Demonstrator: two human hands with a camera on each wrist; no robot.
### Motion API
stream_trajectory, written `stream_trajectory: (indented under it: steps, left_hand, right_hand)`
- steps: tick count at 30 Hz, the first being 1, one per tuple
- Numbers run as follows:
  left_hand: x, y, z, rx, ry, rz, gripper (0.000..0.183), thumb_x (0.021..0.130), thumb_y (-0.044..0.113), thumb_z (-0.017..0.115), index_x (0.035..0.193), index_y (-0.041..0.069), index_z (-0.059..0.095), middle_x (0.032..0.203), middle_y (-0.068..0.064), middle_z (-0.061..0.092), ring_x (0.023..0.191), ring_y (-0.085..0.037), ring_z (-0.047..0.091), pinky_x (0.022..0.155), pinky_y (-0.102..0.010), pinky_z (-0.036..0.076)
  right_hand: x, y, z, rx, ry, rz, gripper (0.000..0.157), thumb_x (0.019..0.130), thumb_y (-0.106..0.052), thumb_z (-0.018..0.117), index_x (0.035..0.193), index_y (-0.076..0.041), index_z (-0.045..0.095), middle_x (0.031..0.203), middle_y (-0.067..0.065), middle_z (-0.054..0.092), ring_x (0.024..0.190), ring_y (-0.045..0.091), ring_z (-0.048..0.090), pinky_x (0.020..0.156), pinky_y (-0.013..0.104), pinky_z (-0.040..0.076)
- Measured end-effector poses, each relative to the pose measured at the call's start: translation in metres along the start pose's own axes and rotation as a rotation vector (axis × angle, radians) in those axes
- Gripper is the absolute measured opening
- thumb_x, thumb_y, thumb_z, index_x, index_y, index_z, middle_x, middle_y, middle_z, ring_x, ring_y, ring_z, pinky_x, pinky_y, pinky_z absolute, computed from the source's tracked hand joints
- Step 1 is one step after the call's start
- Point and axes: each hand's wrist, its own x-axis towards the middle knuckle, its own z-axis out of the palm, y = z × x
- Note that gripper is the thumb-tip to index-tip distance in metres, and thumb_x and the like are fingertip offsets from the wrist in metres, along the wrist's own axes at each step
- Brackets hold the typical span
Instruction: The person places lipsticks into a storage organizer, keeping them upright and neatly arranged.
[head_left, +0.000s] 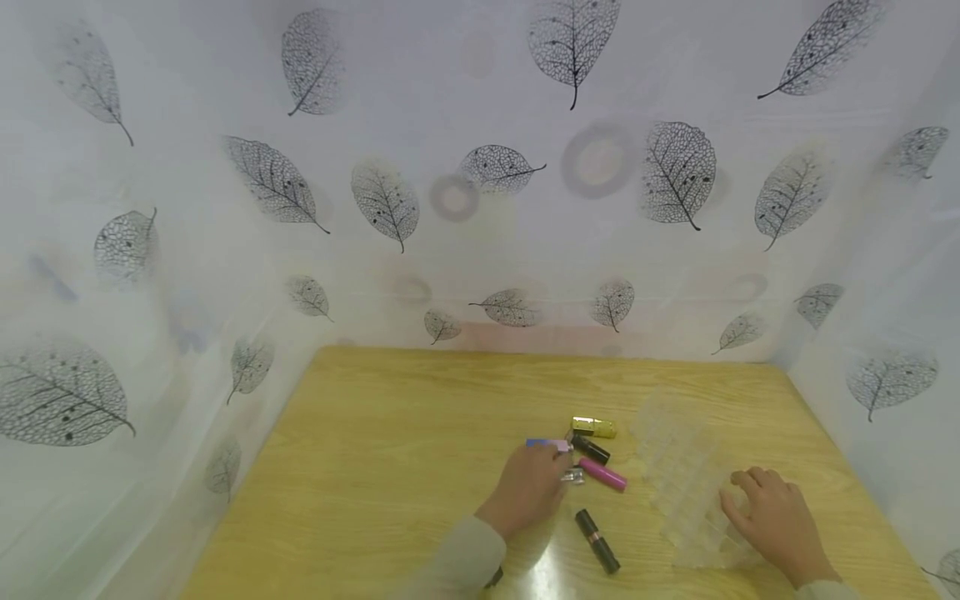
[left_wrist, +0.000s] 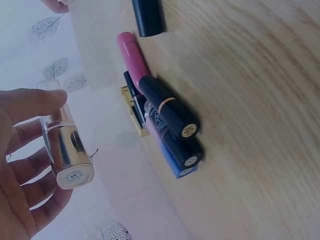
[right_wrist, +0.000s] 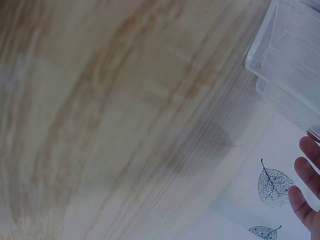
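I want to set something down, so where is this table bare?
Most room is on the left of the table, between its left edge and the left hand. A strip is also free behind the yellow tube, up to the curtain. It's crowded between the left hand and the tray, where tubes lie.

Tons of room on the surface [head_left: 360,467] at 9 o'clock from the left hand [head_left: 528,492]; lipsticks [head_left: 602,475] crowd 2 to 3, black tube [head_left: 597,542] at 4, clear tray [head_left: 678,475] blocks farther out at 3.
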Motion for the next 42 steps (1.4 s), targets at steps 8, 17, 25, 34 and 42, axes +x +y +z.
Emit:
stream_trajectory:
  steps: [8, 17, 25, 34, 42]
  left_hand:
    - [0.004, -0.001, -0.015, -0.028, -0.017, -0.009, 0.023, 0.083, 0.03, 0.067, 0.103, 0.021, 0.065, 0.089, 0.009, 0.064, 0.077, -0.004, 0.058, 0.07, -0.015, 0.047]
    - [0.007, -0.003, -0.029, -0.084, 0.055, -0.039, 0.019, 0.081, 0.03, 0.069, 0.097, 0.02, 0.065, 0.077, 0.009, 0.061, 0.063, -0.001, 0.047, 0.057, -0.01, 0.033]
    - [0.007, -0.002, -0.025, -0.211, 0.19, -0.104, 0.022, 0.079, 0.033, 0.072, 0.096, 0.019, 0.066, 0.078, 0.009, 0.062, 0.066, 0.0, 0.05, 0.061, -0.008, 0.039]
    - [0.008, 0.0, -0.025, -0.301, 0.296, -0.155, 0.028, 0.077, 0.033, 0.075, 0.098, 0.016, 0.066, 0.084, 0.006, 0.066, 0.07, -0.001, 0.056, 0.063, -0.007, 0.042]
    - [0.008, 0.002, -0.023, -0.413, 0.376, -0.184, 0.026, 0.079, 0.029, 0.073, 0.097, 0.012, 0.066, 0.084, 0.005, 0.066, 0.069, -0.001, 0.056, 0.064, -0.005, 0.042]
  right_hand:
    - [0.0, 0.0, 0.001, 0.003, 0.025, -0.009, 0.021, 0.073, -0.02, 0.07, 0.083, -0.002, 0.065, 0.08, 0.014, 0.063, 0.074, 0.034, 0.059, 0.056, 0.051, 0.046]
    - [0.0, 0.002, 0.004, 0.0, 0.047, -0.018, 0.02, 0.073, -0.02, 0.069, 0.082, -0.003, 0.065, 0.079, 0.013, 0.063, 0.073, 0.033, 0.058, 0.055, 0.05, 0.045]
    - [-0.001, 0.004, 0.006, 0.005, 0.074, -0.04, 0.02, 0.072, -0.02, 0.069, 0.081, -0.003, 0.065, 0.077, 0.012, 0.062, 0.071, 0.032, 0.058, 0.052, 0.046, 0.044]
    - [-0.001, 0.004, 0.007, 0.009, 0.074, -0.039, 0.02, 0.071, -0.02, 0.07, 0.081, -0.003, 0.065, 0.078, 0.011, 0.062, 0.07, 0.031, 0.058, 0.052, 0.046, 0.043]
    - [-0.001, 0.005, 0.007, 0.009, 0.078, -0.039, 0.021, 0.07, -0.019, 0.07, 0.082, -0.003, 0.065, 0.078, 0.011, 0.062, 0.071, 0.031, 0.058, 0.052, 0.045, 0.044]
